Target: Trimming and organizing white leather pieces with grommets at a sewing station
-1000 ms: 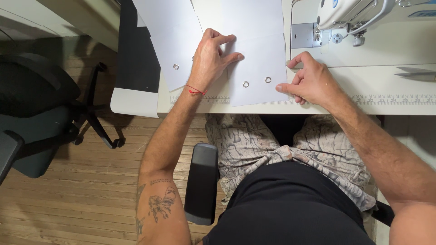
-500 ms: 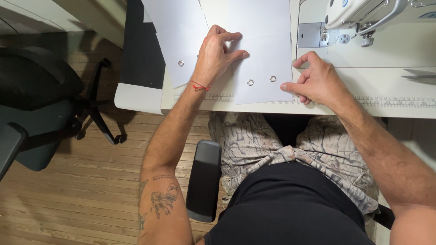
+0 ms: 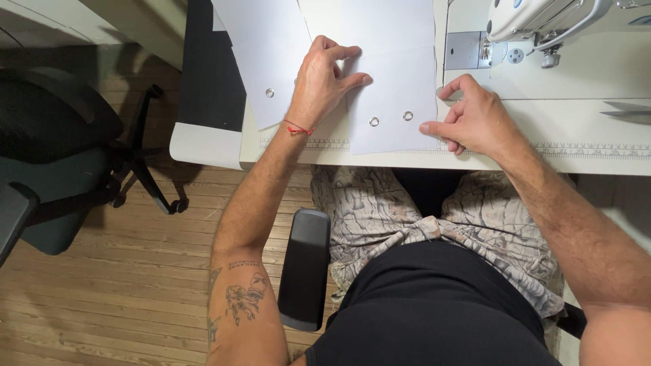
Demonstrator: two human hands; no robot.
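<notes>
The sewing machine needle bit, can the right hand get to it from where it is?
Probably yes. The right hand pinches the white sheet's edge just below the sewing machine, and only bare white table lies between them. The needle itself is too small to see clearly.

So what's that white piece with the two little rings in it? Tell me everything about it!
The white piece is a flat sheet, cloth or stiff paper by its look, lying on the pale sewing table left of the sewing machine. Two small metal rings sit side by side near its bottom edge. A faint crease runs across it higher up. The left hand presses flat on its left side, and the right hand pinches its right edge. Another white sheet with one ring lies further left.
</notes>
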